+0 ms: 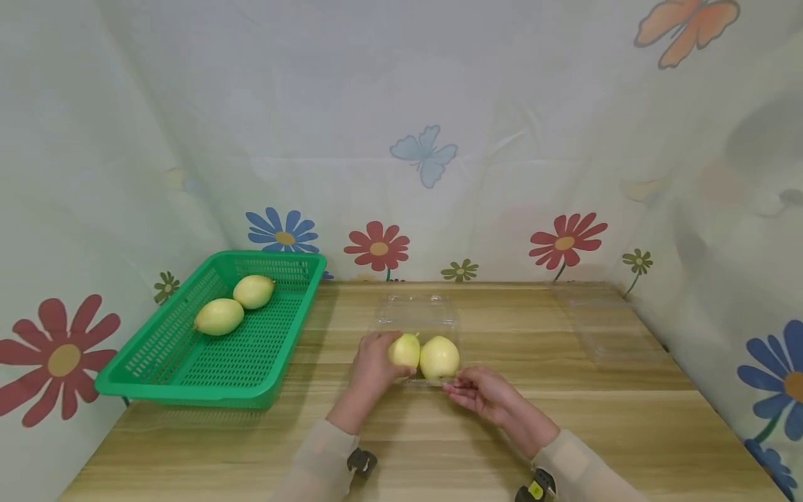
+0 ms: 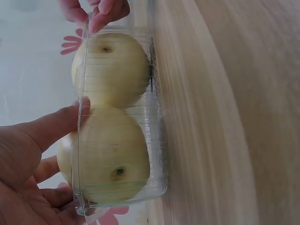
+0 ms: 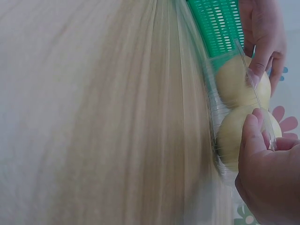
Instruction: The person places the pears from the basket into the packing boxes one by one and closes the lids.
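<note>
Two pale yellow pears (image 1: 440, 358) sit side by side in a clear plastic box (image 2: 157, 183), whose hinged lid (image 1: 417, 310) lies folded back on the far side. My left hand (image 1: 375, 362) holds the left pear (image 2: 115, 154), thumb on its near side and fingers round its outer side. At the near right corner, my right hand (image 1: 483, 394) pinches the rim of the box between thumb and fingers, as the right wrist view shows. In the left wrist view, the pears' dark blossom ends show through the ribbed wall.
A green slotted basket (image 1: 270, 390) stands at the left with two more pale yellow fruits (image 1: 219, 317) in it. Another clear plastic container (image 1: 617, 328) lies at the back right of the wooden table (image 1: 439, 460). A flower-printed curtain (image 1: 314, 139) hangs behind and at both sides.
</note>
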A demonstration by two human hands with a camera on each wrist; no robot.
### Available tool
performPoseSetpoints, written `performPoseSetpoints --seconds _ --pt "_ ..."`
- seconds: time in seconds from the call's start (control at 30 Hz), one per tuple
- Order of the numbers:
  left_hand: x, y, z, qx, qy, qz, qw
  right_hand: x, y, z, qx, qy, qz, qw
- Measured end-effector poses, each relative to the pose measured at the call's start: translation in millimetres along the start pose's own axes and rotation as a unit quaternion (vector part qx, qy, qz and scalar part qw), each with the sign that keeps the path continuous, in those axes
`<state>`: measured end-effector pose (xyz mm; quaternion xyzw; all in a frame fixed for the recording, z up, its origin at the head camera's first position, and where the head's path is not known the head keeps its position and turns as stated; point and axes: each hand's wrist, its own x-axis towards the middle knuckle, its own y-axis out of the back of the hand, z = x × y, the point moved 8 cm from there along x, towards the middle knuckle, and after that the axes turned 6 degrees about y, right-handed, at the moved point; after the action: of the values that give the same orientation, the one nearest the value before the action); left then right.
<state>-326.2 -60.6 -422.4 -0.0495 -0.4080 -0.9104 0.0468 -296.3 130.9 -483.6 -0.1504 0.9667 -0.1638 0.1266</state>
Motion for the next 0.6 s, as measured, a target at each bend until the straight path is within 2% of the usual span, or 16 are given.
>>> performPoseSetpoints --seconds 0.3,0.6 --pt "4.6 -1.8 2.5 0.052 -0.007 -0.009 0.9986 -0.1 0.1 -1.1 0.002 -0.002 -0.001 1.0000" --pt "10.7 -4.3 5.5 0.098 0.004 -0.030 0.9947 -2.5 -0.4 -1.0 -0.003 -0.008 -0.012 0.9999"
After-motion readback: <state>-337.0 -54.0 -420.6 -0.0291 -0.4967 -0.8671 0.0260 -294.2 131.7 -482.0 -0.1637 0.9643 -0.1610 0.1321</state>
